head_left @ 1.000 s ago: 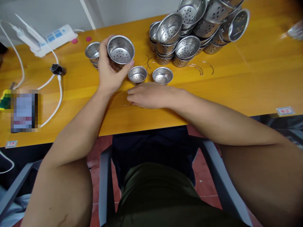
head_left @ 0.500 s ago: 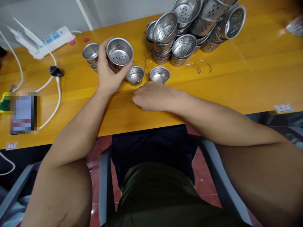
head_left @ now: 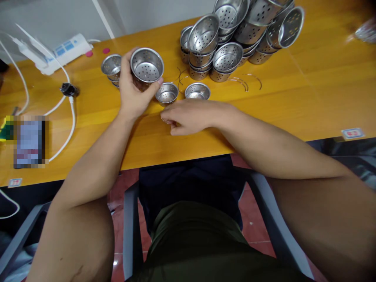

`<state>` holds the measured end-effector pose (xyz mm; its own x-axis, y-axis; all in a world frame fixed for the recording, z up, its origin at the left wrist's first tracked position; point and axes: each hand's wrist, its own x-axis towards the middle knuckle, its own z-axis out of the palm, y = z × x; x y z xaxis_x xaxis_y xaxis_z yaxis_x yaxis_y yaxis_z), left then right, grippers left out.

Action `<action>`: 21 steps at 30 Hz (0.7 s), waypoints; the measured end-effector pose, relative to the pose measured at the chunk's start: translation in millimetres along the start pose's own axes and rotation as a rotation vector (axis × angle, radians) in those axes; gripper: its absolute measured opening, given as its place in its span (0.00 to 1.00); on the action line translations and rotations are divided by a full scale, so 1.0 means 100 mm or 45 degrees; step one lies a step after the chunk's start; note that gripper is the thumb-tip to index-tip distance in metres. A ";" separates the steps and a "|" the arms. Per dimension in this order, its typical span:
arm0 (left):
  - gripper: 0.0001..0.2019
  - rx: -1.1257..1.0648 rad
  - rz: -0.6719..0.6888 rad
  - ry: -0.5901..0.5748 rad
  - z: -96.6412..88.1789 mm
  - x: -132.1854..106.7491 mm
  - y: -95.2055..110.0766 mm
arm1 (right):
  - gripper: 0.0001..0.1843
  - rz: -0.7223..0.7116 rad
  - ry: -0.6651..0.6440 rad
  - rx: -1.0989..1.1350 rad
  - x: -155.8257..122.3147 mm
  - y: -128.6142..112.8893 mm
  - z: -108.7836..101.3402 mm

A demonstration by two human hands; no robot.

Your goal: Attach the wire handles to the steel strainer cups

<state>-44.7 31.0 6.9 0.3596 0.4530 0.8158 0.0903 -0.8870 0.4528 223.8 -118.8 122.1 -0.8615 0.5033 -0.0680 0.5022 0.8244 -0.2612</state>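
Note:
My left hand (head_left: pixel 132 92) is wrapped round a perforated steel cup (head_left: pixel 146 68), holding it upright just above the yellow table (head_left: pixel 293 102). My right hand (head_left: pixel 190 116) lies low on the table in front of me, fingertips pinched on a thin wire piece (head_left: pixel 165 120) that is mostly hidden. Two small perforated steel bowls (head_left: pixel 167 93) (head_left: pixel 197 91) sit just beyond my right hand. Another small steel cup (head_left: pixel 111 65) stands behind my left hand.
A heap of perforated steel cups (head_left: pixel 235 35) fills the table's far middle, with loose wire handles (head_left: pixel 246 81) in front. A white power strip (head_left: pixel 63 51) and cables (head_left: pixel 69 121) lie at the left, beside a blurred object (head_left: pixel 28 141). A chair frame (head_left: pixel 129 227) is below.
My right hand's fingers have curled from flat into a pinch on the table and drawn slightly right. My left hand holds the cup almost unmoved.

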 end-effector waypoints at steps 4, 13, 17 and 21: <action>0.57 -0.083 0.092 0.196 0.07 -0.01 -0.03 | 0.09 -0.060 0.306 0.371 -0.07 0.20 -0.07; 0.47 0.109 -0.209 0.108 0.01 0.04 0.30 | 0.14 0.215 0.691 0.660 -0.12 0.48 -0.09; 0.47 0.040 -0.138 0.068 0.05 0.03 0.27 | 0.10 0.202 0.938 0.839 -0.07 0.60 -0.02; 0.47 0.119 -0.135 0.213 0.12 0.01 0.22 | 0.19 0.218 1.130 0.881 -0.04 0.63 -0.01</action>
<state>-31.1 11.0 13.7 0.1849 0.5459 0.8172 0.2081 -0.8344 0.5103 259.1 -68.1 107.2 -0.2897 0.8283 0.4796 0.2220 0.5456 -0.8081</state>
